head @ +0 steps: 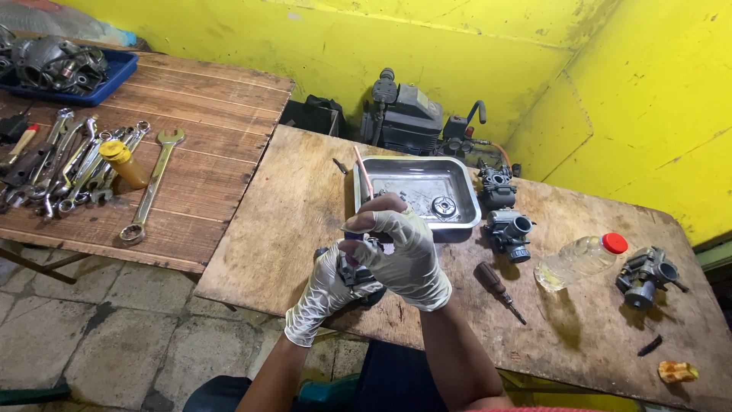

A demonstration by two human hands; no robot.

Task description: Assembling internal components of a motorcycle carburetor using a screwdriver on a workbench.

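- Two gloved hands work close together over the near edge of the plywood desk [290,221].
- Left hand [324,294] is wrapped from below around a small dark carburetor part [352,268], gripping it just above the desk.
- Right hand [404,255] is closed on a thin pink-handled brush [364,174], whose handle points up and away toward the wall, its lower end at the part.
- Just behind the hands sits a metal tray [457,221] with a round dark piece [443,206] inside.
- To the right lie two carburetors [507,229], a screwdriver [497,288], a clear bottle with a red cap [583,258] and another carburetor [646,276].
- Wrenches [76,164] cover the plank desk on the left.
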